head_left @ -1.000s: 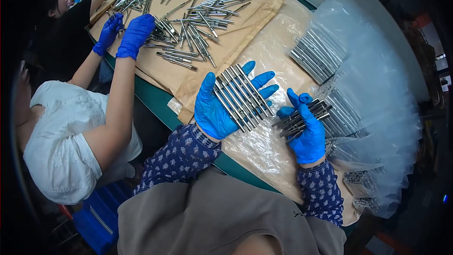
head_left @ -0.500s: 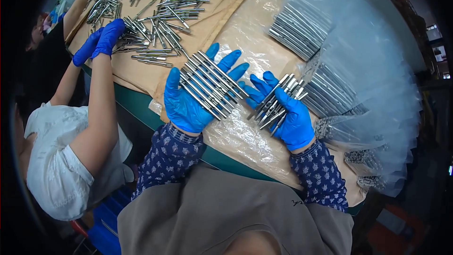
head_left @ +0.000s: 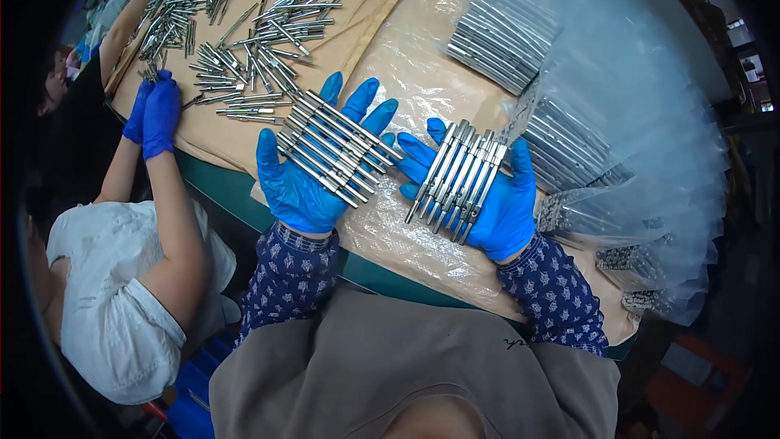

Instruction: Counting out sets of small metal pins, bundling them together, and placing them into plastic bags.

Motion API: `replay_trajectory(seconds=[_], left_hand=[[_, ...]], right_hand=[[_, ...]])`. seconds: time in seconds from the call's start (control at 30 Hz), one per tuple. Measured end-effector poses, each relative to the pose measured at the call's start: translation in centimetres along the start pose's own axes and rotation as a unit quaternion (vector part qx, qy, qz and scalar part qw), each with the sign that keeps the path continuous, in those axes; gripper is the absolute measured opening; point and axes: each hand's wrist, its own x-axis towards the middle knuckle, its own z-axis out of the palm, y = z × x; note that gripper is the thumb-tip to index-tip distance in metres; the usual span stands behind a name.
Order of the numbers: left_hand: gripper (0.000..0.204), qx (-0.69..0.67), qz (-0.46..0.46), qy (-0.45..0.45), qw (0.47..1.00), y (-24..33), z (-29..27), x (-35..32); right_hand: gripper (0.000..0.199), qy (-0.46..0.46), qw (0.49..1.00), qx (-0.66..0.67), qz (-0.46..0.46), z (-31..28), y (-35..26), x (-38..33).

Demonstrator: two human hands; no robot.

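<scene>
Laid side by side across the left hand (head_left: 301, 197), a row of slim metal rods (head_left: 336, 149), slanting from upper left to lower right. Palm up beneath, fingers spread wide and thumb well out to the side, supporting from below without gripping. Near it, across the right hand (head_left: 505, 218), a second row of rods (head_left: 457, 181), tilted the other way, lower ends toward the left. Palm up here too, fingers stretched out underneath, thumb raised past the row's right side, not clamped over it. Blue gloves on both hands, dark blue patterned sleeves (head_left: 292, 272) at the wrists. Below, a shiny brownish sheet (head_left: 398, 232) over a surface (head_left: 370, 278) with a green edge. To the upper left, on a brown sheet (head_left: 357, 28), a loose heap of similar rods (head_left: 292, 30), pointing every which way. To the right, more rods in clear plastic bags (head_left: 504, 39), overlapping like a fan. At the left, close together, a co-worker's dark blue gloves (head_left: 161, 118), with some metal at the fingertips, too small to make out.
</scene>
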Motion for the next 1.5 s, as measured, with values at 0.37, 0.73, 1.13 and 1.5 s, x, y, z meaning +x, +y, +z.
replay_trajectory(seconds=[0.37,0.73,1.13,1.5], left_hand=[[0.101,-0.048,-0.004,-0.005,0.999,-0.8,0.7,-0.2],[0.108,-0.065,-0.046,0.007,0.997,-1.6,0.4,-0.4],[0.112,-0.055,-0.045,-0.004,0.997,-1.7,1.0,-0.9],[0.11,-0.106,-0.008,0.032,0.994,-2.5,0.6,-2.3]], right_hand=[[0.101,0.002,1.0,0.011,-0.014,0.1,0.0,0.4],[0.09,0.013,1.0,-0.008,-0.026,0.0,0.3,-0.3],[0.087,0.034,0.999,0.007,-0.04,-0.4,0.1,-0.3],[0.081,0.02,0.999,-0.013,-0.033,-0.3,0.0,-0.3]])
